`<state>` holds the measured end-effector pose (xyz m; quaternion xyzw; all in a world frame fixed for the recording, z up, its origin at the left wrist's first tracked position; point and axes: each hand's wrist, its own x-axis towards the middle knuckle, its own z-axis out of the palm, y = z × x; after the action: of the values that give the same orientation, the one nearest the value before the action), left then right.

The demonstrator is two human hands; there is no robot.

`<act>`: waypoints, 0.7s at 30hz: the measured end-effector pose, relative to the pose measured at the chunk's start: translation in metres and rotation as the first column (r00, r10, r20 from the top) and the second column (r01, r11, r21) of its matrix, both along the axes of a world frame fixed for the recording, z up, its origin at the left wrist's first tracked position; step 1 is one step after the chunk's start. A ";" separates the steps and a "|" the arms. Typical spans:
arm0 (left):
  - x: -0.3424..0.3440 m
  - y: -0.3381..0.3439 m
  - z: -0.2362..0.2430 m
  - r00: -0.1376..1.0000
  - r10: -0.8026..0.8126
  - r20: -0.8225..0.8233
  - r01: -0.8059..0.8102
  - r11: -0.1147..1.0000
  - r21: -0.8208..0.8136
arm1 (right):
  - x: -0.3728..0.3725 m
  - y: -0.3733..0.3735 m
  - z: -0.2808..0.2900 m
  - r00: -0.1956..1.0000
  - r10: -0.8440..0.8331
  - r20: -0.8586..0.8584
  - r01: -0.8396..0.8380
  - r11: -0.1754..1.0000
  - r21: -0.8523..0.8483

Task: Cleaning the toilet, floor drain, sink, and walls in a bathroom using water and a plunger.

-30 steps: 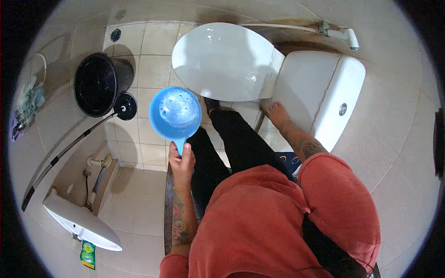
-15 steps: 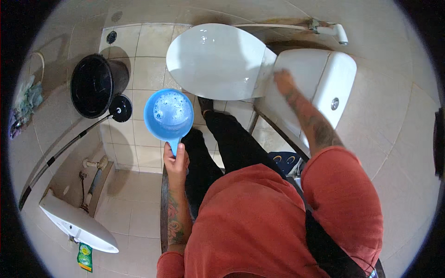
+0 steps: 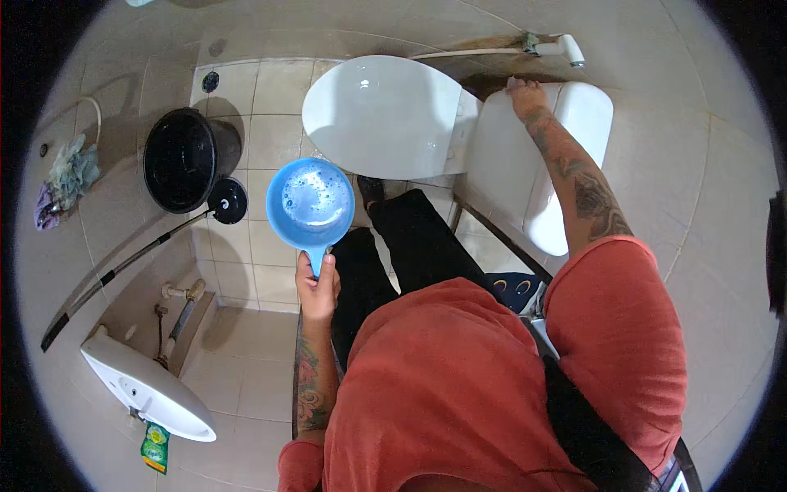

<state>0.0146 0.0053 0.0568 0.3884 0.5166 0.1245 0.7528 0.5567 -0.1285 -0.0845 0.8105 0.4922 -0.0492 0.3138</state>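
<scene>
My left hand [image 3: 319, 289] is closed around the handle of a blue water dipper [image 3: 283, 217], held level in front of my legs. Soapy water with foam and bubbles fills part of its bowl. Out to the right, my right hand [image 3: 529, 97] rests at the far edge of the white toilet tank [image 3: 512, 156]. Its fingers are curled, and a small pale bit shows at their tips, too unclear to name. Left of the tank lies the white toilet lid [image 3: 381, 123], lowered, with wet shine on it.
A black bucket [image 3: 228, 152] stands on the tiled floor at the left, beside a plunger-like black disc [image 3: 228, 201] on a long pole. A white sink [image 3: 147, 389] is at lower left. A hand sprayer [image 3: 562, 51] hangs on the far wall. Mesh scrubbers [image 3: 72, 174] hang left.
My right hand has moved from the tank's left side to its far edge, farther away and slightly right. The dipper stays in my left hand; the whole view has shifted a little.
</scene>
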 end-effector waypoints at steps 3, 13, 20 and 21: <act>0.005 0.003 0.002 1.000 -0.023 0.015 0.023 1.000 -0.015 | -0.048 -0.045 -0.009 0.993 0.054 -0.101 -0.057 0.998 -0.025; -0.003 0.013 0.025 0.989 -0.139 0.046 0.137 0.990 0.029 | -0.143 -0.069 0.083 0.973 0.200 -0.118 -0.193 0.979 0.065; 0.003 0.021 0.045 0.956 -0.292 0.033 0.291 0.956 0.046 | -0.049 -0.031 0.180 0.975 0.069 -0.212 0.075 0.792 0.605; 0.007 0.023 0.047 0.949 -0.312 0.043 0.311 0.950 0.044 | -0.063 -0.054 0.175 0.966 0.134 -0.220 0.049 0.742 0.669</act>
<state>0.0218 0.0286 0.1041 0.4756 0.4277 0.0231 0.7683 0.4934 -0.1823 0.0909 0.8441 0.5315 0.0346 -0.0620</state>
